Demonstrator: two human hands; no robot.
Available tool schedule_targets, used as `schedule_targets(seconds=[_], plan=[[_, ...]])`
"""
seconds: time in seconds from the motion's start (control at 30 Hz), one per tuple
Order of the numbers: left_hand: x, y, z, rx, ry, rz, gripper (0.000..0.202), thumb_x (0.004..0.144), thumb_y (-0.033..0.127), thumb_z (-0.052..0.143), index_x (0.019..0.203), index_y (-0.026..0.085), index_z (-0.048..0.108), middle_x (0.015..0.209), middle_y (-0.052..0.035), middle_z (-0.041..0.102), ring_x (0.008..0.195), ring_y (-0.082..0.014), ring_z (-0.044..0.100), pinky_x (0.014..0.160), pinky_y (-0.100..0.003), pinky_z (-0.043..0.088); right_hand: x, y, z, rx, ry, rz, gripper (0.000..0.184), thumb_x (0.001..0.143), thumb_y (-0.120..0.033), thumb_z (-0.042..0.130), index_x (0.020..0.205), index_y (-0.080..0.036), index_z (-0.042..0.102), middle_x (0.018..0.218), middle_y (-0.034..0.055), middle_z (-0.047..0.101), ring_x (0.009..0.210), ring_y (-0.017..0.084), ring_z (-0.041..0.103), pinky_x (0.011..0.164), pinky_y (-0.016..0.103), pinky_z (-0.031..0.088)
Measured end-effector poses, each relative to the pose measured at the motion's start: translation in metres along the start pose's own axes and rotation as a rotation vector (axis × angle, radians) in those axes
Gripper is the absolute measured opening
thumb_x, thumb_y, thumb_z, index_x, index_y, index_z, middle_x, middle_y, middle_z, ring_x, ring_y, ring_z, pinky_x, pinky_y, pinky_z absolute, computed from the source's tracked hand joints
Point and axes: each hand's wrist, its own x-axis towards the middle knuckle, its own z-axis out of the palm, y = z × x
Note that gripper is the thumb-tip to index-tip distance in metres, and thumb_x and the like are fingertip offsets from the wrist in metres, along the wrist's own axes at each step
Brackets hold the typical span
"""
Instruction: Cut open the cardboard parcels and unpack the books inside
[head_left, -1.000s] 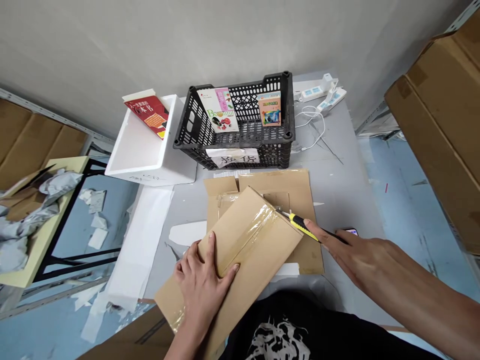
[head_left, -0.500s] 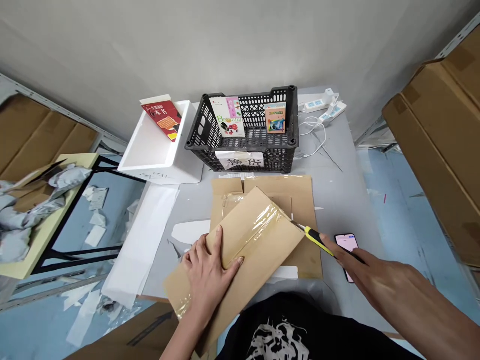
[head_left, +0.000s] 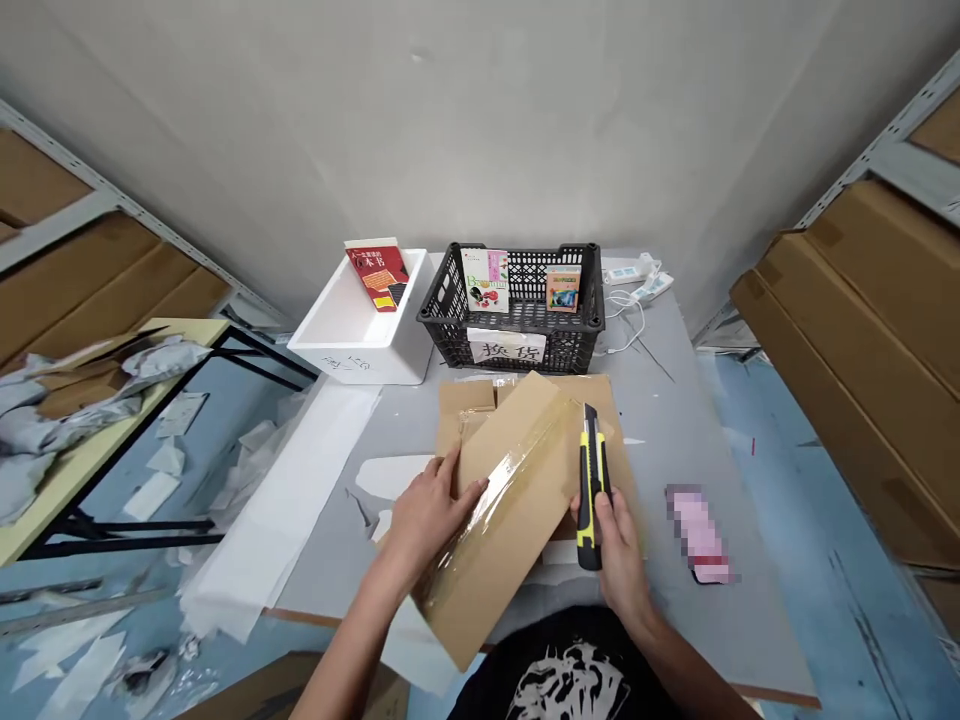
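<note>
A taped cardboard box lies at a slant over a flattened piece of cardboard on the table. Clear tape runs along its upper face. My left hand holds the box at its left edge, thumb on top and fingers along the side. In my right hand is a yellow and black utility knife, its blade out and pointing away from me. The knife is upright beside the box's right edge; whether the blade touches cardboard I cannot tell.
A black plastic crate with two books stands at the back, beside a white foam box holding a red book. A phone lies at right. Power strips sit behind. White sheeting covers the table's left side.
My right hand has drawn the knife in from the box's far right corner and turned it upright. My left hand has shifted to the box's left edge. The view has tilted up.
</note>
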Motion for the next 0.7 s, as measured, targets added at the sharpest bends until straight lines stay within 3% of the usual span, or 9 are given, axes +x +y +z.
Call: schedule_targets(seconds=[0.07, 0.17, 0.27, 0.37, 0.47, 0.57, 0.63, 0.7], plan=[[0.000, -0.015, -0.005, -0.045, -0.024, 0.025, 0.066, 0.087, 0.060, 0.029, 0.141, 0.024, 0.037, 0.110, -0.0109, 0.065, 0.094, -0.0282, 0.062, 0.076, -0.037, 0.044, 0.005, -0.008, 0.015, 0.184, 0.063, 0.080, 0.037, 0.092, -0.054, 0.032, 0.094, -0.023, 0.050, 0.085, 0.0052, 0.066, 0.075, 0.018, 0.063, 0.066, 0.031, 0.052], [-0.005, -0.026, -0.005, -0.119, -0.017, 0.039, 0.059, 0.087, 0.059, 0.031, 0.129, 0.021, 0.050, 0.099, -0.0096, 0.069, 0.092, -0.0277, 0.064, 0.076, -0.036, 0.044, 0.022, -0.027, 0.025, 0.278, 0.069, 0.078, 0.036, 0.087, -0.057, 0.041, 0.088, -0.022, 0.051, 0.079, 0.0011, 0.063, 0.061, 0.013, 0.056, 0.056, 0.026, 0.047], [-0.018, -0.024, 0.003, -0.218, -0.036, 0.046, 0.054, 0.087, 0.056, 0.035, 0.121, 0.017, 0.053, 0.097, -0.0104, 0.069, 0.090, -0.0270, 0.064, 0.073, -0.035, 0.044, 0.048, -0.041, 0.028, 0.291, 0.046, 0.043, 0.035, 0.085, -0.057, 0.045, 0.086, -0.023, 0.048, 0.072, -0.0022, 0.060, 0.050, 0.009, 0.047, 0.047, 0.022, 0.039], [-0.034, -0.015, 0.018, -0.278, -0.037, 0.029, 0.051, 0.088, 0.052, 0.036, 0.119, 0.014, 0.053, 0.093, -0.0112, 0.069, 0.089, -0.0277, 0.065, 0.073, -0.036, 0.046, 0.078, -0.048, 0.027, 0.208, -0.043, -0.003, 0.036, 0.081, -0.057, 0.050, 0.086, -0.022, 0.047, 0.068, -0.0023, 0.059, 0.051, 0.009, 0.047, 0.048, 0.022, 0.038], [-0.043, -0.006, 0.036, -0.294, 0.093, -0.011, 0.053, 0.089, 0.046, 0.038, 0.128, 0.010, 0.046, 0.106, -0.0156, 0.066, 0.102, -0.0299, 0.061, 0.081, -0.041, 0.047, 0.099, -0.053, 0.024, 0.023, -0.158, -0.050, 0.040, 0.080, -0.058, 0.048, 0.088, -0.020, 0.048, 0.066, -0.0006, 0.061, 0.053, 0.011, 0.050, 0.051, 0.023, 0.039], [-0.037, 0.003, 0.047, -0.274, 0.367, 0.081, 0.059, 0.088, 0.037, 0.042, 0.139, 0.007, 0.034, 0.140, -0.0221, 0.043, 0.129, -0.0328, 0.041, 0.098, -0.048, 0.040, 0.104, -0.068, 0.026, -0.325, -0.193, -0.137, 0.040, 0.085, -0.051, 0.042, 0.101, -0.015, 0.053, 0.067, 0.0022, 0.065, 0.059, 0.015, 0.056, 0.058, 0.027, 0.042], [-0.024, 0.008, 0.046, -0.234, 0.483, 0.191, 0.057, 0.088, 0.029, 0.042, 0.140, 0.009, 0.034, 0.150, -0.0191, 0.030, 0.139, -0.0315, 0.026, 0.107, -0.051, 0.030, 0.100, -0.084, 0.032, -0.602, -0.208, -0.226, 0.041, 0.090, -0.040, 0.038, 0.119, -0.015, 0.051, 0.074, 0.0042, 0.069, 0.069, 0.018, 0.062, 0.066, 0.028, 0.044], [-0.006, 0.014, 0.038, -0.185, 0.489, 0.277, 0.054, 0.087, 0.022, 0.039, 0.140, 0.011, 0.038, 0.151, -0.0146, 0.030, 0.141, -0.0284, 0.023, 0.113, -0.050, 0.022, 0.093, -0.102, 0.041, -0.853, -0.214, -0.295, 0.043, 0.093, -0.033, 0.033, 0.133, -0.018, 0.045, 0.084, 0.0066, 0.071, 0.076, 0.021, 0.065, 0.069, 0.030, 0.043]])
